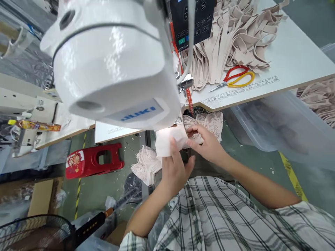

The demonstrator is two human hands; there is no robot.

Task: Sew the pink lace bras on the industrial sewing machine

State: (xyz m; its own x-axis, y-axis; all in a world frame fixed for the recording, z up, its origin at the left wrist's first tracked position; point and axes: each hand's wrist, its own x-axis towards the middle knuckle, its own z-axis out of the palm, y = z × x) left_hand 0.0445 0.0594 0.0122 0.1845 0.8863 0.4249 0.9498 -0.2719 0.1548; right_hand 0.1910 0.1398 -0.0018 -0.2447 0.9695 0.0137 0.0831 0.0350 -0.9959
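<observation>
A pale pink fabric piece [163, 143] lies under the needle end of a white JUKI sewing machine [112, 76]. My left hand [175, 170] holds its near edge, one finger flat on top and others partly hidden beneath; the thumb points off to the right. At the right edge of the piece, my right hand [208, 144] has its thumb and forefinger curled in on the cloth, fingertips partly hidden. Behind that hand, pink lace fabric [213, 123] hangs at the table edge. More folded lace pieces [146, 165] rest lower left of my left hand.
Beige fabric strips [230, 38] are heaped on the white table [295, 52], near red-and-yellow-handled scissors [237, 78] and a printed ruler. A control panel [192, 22] stands beside the machine. Below are a clear plastic bin [277, 122], a red stool [104, 160] and a fan [36, 232].
</observation>
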